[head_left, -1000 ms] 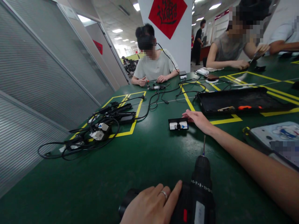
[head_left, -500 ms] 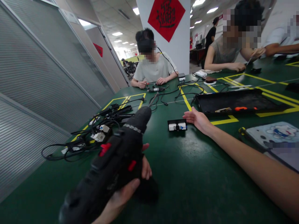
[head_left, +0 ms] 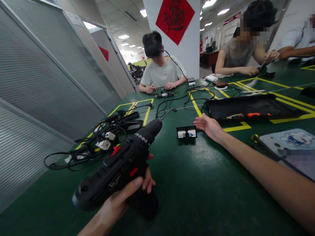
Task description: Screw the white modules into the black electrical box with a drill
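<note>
A black cordless drill (head_left: pixel 123 164) with red switches is gripped in my left hand (head_left: pixel 130 193), whose fingers wrap round its handle. Its long thin bit points away and up over the green table (head_left: pixel 197 196). My right hand (head_left: pixel 208 127) lies on its edge, fingers stretched out, with nothing in it. Just left of those fingertips sits a small black box-shaped part (head_left: pixel 187 132) with white and blue pieces inside. From this angle I cannot tell whether the fingertips touch it.
Tangled black cables with white blocks (head_left: pixel 104 144) lie at left. At right are a shallow black tray (head_left: pixel 251 108) with orange pieces and a patterned case (head_left: pixel 290 141). Across the table a person (head_left: pixel 162 72) handles a tool; another person (head_left: pixel 236 59) sits at far right.
The drill in my left hand has moved lower and away from me, and its bit shows more clearly. My right hand and the black part stay nearly in place.
</note>
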{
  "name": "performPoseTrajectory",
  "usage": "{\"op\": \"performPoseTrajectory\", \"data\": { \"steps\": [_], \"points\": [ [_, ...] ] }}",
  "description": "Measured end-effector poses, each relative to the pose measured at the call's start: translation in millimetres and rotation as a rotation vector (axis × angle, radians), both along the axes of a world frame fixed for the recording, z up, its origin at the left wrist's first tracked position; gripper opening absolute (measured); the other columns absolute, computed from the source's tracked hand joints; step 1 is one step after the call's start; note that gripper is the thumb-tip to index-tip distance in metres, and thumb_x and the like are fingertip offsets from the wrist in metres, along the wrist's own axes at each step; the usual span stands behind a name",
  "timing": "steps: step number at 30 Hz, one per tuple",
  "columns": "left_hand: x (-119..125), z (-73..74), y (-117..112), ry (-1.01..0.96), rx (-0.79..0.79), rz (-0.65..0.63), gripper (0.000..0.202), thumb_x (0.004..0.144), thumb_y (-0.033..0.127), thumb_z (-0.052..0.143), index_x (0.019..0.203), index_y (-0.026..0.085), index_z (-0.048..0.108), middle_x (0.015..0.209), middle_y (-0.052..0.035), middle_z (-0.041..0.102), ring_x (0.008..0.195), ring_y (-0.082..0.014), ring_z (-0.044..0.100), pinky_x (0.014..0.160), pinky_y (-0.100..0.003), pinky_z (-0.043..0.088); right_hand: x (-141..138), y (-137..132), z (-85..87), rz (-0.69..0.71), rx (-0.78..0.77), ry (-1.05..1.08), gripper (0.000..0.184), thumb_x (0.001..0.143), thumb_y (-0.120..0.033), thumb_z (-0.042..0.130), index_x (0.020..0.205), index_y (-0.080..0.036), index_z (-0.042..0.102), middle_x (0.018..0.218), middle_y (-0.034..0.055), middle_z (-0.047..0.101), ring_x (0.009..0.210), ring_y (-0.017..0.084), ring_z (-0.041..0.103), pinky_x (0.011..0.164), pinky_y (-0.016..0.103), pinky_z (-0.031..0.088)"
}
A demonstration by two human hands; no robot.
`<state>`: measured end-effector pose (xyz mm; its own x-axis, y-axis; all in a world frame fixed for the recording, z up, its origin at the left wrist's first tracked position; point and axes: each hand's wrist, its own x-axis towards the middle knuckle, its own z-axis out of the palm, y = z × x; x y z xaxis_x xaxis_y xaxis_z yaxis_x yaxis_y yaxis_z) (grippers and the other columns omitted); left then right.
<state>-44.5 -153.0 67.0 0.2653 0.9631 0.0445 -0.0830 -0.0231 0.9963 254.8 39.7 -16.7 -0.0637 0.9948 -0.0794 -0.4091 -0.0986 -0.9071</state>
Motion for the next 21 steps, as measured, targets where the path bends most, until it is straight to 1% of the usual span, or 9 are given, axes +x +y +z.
{"op": "performPoseTrajectory", "data": {
  "steps": [2,4,9,12,14,16,18,20,21],
  "points": [
    [-0.1,0.3,-2.7,0.045,-0.01,-0.001,0.055,0.081,0.031,0.053,0.132,0.022,0.037,0.064,0.0012,0.051,0.058,-0.0164,0.052,0.071,-0.042,0.047,0.3,0.2,-0.4,-0.007,0.0,0.014,0.032,0.096,-0.036,0.043,0.094,-0.01,0.061,0.093,0.0147,0.065,0.086,0.02,0.063,0.076,0.028,0.053],
    [-1.0,-0.8,-4.6,0.081,0.006,-0.006,0.055,0.081,0.032,0.054,0.132,0.022,0.037,0.065,0.0002,0.052,0.058,-0.0169,0.052,0.068,-0.039,0.047,0.2,0.8,-1.4,-0.004,0.008,0.018,0.031,0.096,-0.036,0.044,0.093,-0.01,0.061,0.092,0.0143,0.065,0.085,0.019,0.063,0.075,0.028,0.053],
    [-3.9,-2.6,-6.1,0.173,0.05,-0.039,0.046,0.079,0.034,0.058,0.121,0.02,0.045,0.07,-0.0039,0.059,0.061,-0.0192,0.056,0.062,-0.036,0.046,-1.8,1.5,-3.9,0.004,0.041,-0.025,0.029,0.095,-0.034,0.046,0.093,-0.01,0.062,0.09,0.0132,0.065,0.079,0.016,0.063,0.071,0.024,0.053],
    [-4.3,-0.3,-7.3,0.2,0.032,-0.077,0.041,0.081,0.03,0.057,0.118,0.021,0.043,0.08,-0.0075,0.065,0.07,-0.0228,0.061,0.069,-0.04,0.048,-1.9,1.4,-3.2,0.002,0.039,-0.03,0.028,0.094,-0.033,0.047,0.094,-0.009,0.062,0.09,0.0133,0.065,0.078,0.016,0.063,0.069,0.023,0.053],
    [-4.1,0.6,-7.5,0.169,0.018,-0.101,0.038,0.082,0.029,0.055,0.117,0.021,0.042,0.077,-0.0064,0.065,0.071,-0.0233,0.062,0.073,-0.044,0.049,-1.1,0.9,-1.6,-0.01,0.024,-0.013,0.025,0.092,-0.029,0.047,0.094,-0.009,0.062,0.09,0.0134,0.065,0.078,0.017,0.063,0.069,0.024,0.053],
    [-3.6,0.0,-6.8,0.128,0.023,-0.114,0.036,0.083,0.03,0.053,0.115,0.02,0.041,0.068,-0.0028,0.061,0.064,-0.0212,0.06,0.073,-0.046,0.049,-0.7,0.0,-0.3,-0.014,0.025,0.009,0.019,0.085,-0.016,0.046,0.093,-0.01,0.062,0.089,0.0124,0.065,0.08,0.018,0.063,0.071,0.026,0.053],
    [-3.1,-1.9,-5.5,0.097,0.029,-0.116,0.036,0.083,0.031,0.052,0.115,0.02,0.04,0.063,-0.0006,0.057,0.059,-0.0195,0.057,0.069,-0.044,0.049,-1.8,-0.7,-0.1,-0.046,0.044,0.009,0.024,0.07,-0.004,0.043,0.083,-0.011,0.061,0.083,0.0097,0.064,0.076,0.016,0.062,0.068,0.025,0.052],
    [-2.7,-4.2,-4.3,0.074,0.028,-0.105,0.035,0.083,0.031,0.051,0.114,0.019,0.04,0.062,-0.0005,0.056,0.058,-0.0191,0.056,0.065,-0.042,0.049,-4.6,-0.5,-1.1,-0.127,0.073,-0.019,0.018,0.057,-0.003,0.039,0.062,-0.013,0.053,0.064,0.005,0.058,0.058,0.012,0.056,0.052,0.021,0.047],
    [-2.5,-5.1,-3.8,0.062,0.028,-0.098,0.034,0.083,0.031,0.051,0.114,0.019,0.041,0.061,-0.0004,0.055,0.057,-0.019,0.056,0.065,-0.041,0.048,-6.4,0.0,-1.8,-0.171,0.081,-0.036,0.012,0.053,-0.004,0.038,0.054,-0.014,0.045,0.054,0.0023,0.051,0.047,0.009,0.048,0.043,0.018,0.039]
  ]
}}
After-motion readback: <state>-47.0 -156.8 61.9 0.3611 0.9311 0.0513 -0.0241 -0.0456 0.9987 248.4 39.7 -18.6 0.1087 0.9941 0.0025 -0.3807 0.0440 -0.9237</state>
